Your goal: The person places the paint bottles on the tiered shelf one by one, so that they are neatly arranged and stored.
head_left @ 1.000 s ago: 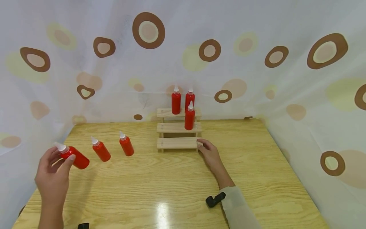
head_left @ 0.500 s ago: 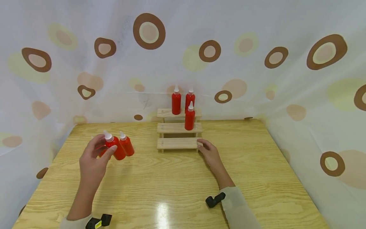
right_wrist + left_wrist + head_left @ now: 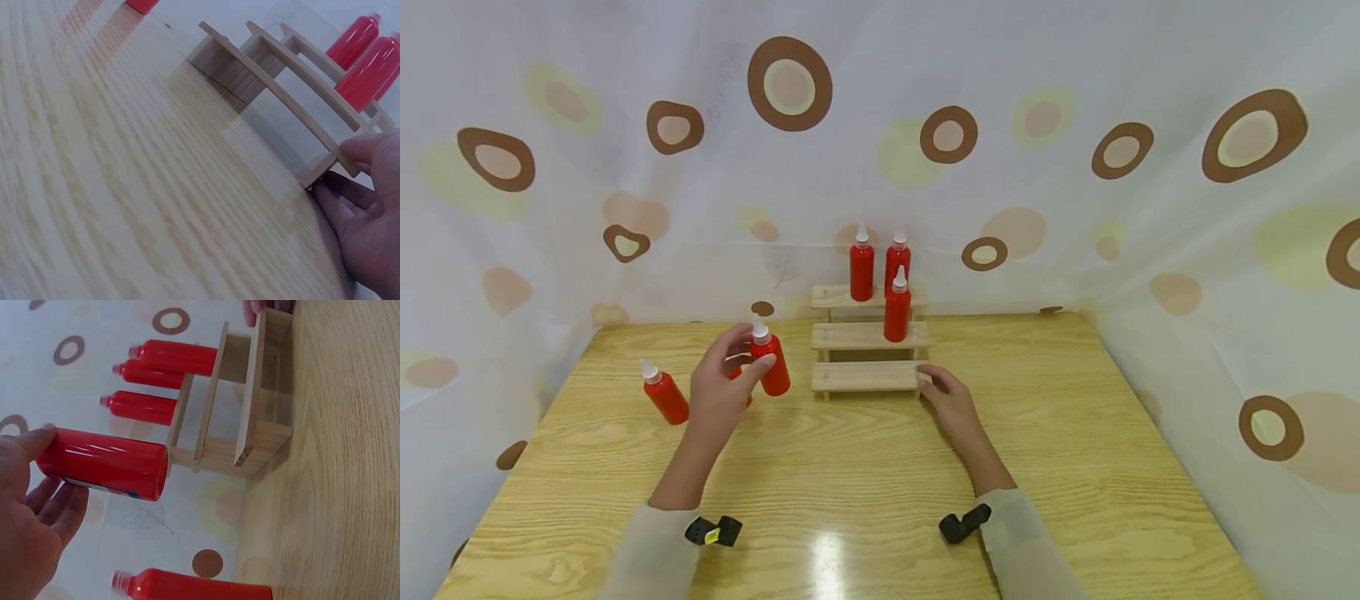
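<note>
My left hand (image 3: 724, 383) grips a red squeeze bottle (image 3: 772, 364) with a white pointed cap, held above the table left of the wooden three-step rack (image 3: 865, 377). In the left wrist view this bottle (image 3: 103, 461) lies between thumb and fingers, its base toward the rack. The right hand (image 3: 951, 406) holds the right end of the rack's lowest step; in the right wrist view its fingers (image 3: 365, 150) are around that corner. Two red bottles stand on the top step, one of them a back bottle (image 3: 862, 272) at centre. Another bottle (image 3: 897, 314) is on the middle step's right side.
One red bottle (image 3: 666, 397) stands on the wooden table (image 3: 850, 483) at the left. A further bottle (image 3: 748, 401) is mostly hidden behind my left hand. A patterned cloth (image 3: 722, 192) hangs along the back and sides.
My left hand has carried its bottle rightward from the far left, past the standing bottles toward the rack, and the bottle is more upright. The right hand has stayed at the rack.
</note>
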A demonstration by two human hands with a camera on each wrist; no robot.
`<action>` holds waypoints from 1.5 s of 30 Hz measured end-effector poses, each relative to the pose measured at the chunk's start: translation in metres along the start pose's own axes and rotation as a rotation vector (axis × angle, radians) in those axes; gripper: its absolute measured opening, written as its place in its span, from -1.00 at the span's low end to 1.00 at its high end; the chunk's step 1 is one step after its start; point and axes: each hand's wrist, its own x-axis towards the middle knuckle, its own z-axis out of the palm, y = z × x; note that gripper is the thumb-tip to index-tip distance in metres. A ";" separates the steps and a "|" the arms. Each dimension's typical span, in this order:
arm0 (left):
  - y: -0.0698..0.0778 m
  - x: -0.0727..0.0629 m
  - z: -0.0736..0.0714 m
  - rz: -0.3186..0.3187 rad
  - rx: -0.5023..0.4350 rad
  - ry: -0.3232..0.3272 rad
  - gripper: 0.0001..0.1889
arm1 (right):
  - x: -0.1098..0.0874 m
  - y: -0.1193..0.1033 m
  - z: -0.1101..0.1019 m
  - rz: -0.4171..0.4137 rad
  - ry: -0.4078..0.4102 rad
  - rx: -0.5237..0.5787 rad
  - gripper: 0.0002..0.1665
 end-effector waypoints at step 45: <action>-0.001 0.094 0.130 0.092 -0.073 -0.150 -0.49 | 0.000 0.000 0.000 0.015 0.005 -0.008 -0.60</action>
